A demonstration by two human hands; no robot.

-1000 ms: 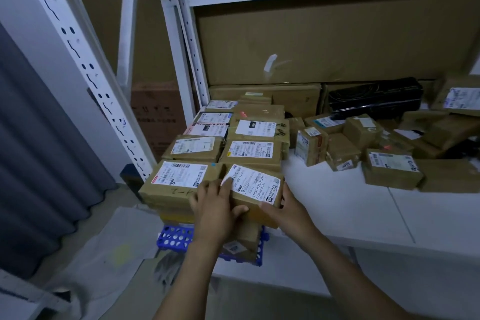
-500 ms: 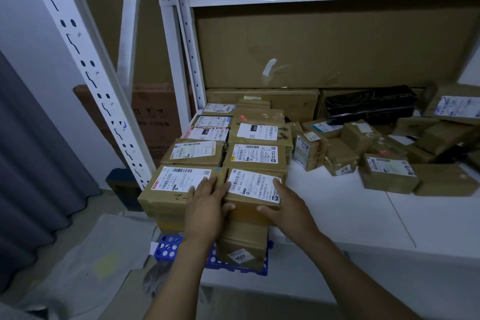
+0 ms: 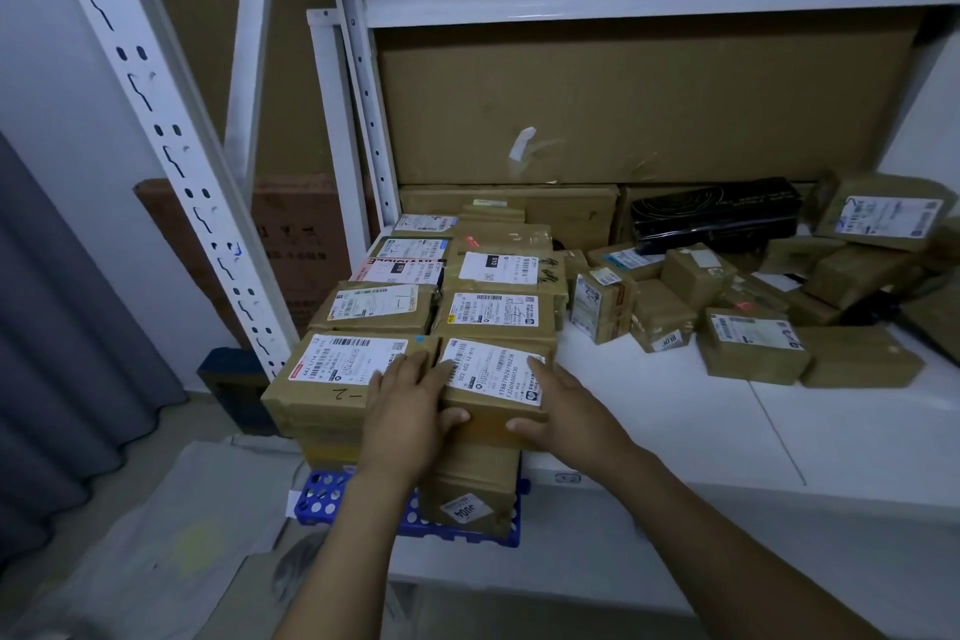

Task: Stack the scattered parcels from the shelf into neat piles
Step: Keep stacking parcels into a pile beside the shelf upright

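Note:
A brown parcel with a white shipping label lies flat on top of the front pile, at the shelf's near edge. My left hand grips its left side, fingers over the top and thumb on the front face. On the parcel's right side, my right hand holds it the same way. A larger labelled parcel lies flush against it on the left. Behind them, neat piles run in two rows toward the back. Scattered parcels lie loose on the right of the white shelf.
A black box stands at the back among the loose parcels. Below the front pile another brown parcel sits on a blue perforated crate. A white slotted upright rises at the left, and a shelf beam crosses overhead.
The labelled parcel was tilted up in my hands; it now lies flat and square on the front pile. Both hands have stayed on it, and my view has moved closer.

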